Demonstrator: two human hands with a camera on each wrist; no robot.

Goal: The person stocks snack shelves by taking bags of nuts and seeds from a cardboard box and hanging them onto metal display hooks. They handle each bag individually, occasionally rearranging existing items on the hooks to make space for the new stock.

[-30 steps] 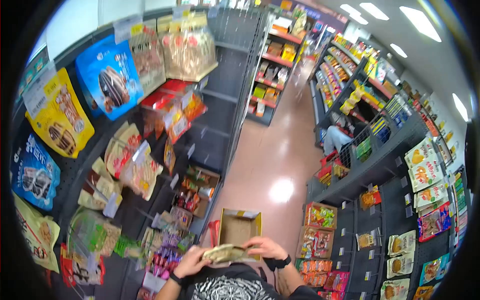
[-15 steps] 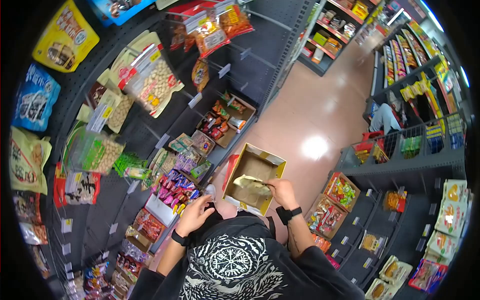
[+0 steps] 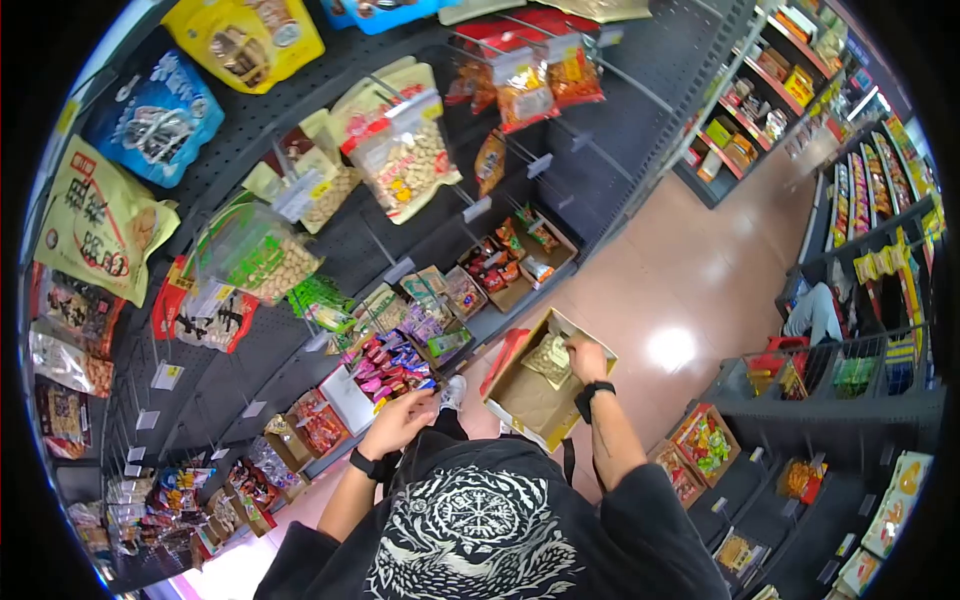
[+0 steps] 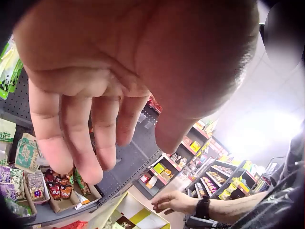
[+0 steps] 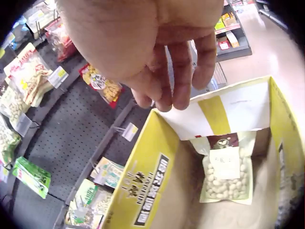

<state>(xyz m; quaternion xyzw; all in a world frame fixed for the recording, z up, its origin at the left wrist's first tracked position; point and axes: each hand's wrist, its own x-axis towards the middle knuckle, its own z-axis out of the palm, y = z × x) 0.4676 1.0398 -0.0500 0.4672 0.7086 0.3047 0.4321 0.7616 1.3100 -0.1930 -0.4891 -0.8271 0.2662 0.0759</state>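
Observation:
A pale packet of white, bean-like nuts lies on the bottom of a yellow and white cardboard box. My right hand hovers over the box's far rim, its fingers hanging loosely and holding nothing; in the head view it overlaps the packet's edge. To the left of the box, my left hand is held in the air near purple-wrapped snacks. Its fingers are relaxed and apart, with nothing between them.
A dark pegboard shelf on the left carries hanging snack bags and low boxes of wrapped snacks. Along the right stands another shelf with candy boxes. A pinkish aisle floor runs between them.
The packet has gone from between both hands into the box, and the right hand has let go. The left hand has moved away left. The head view has turned left and down.

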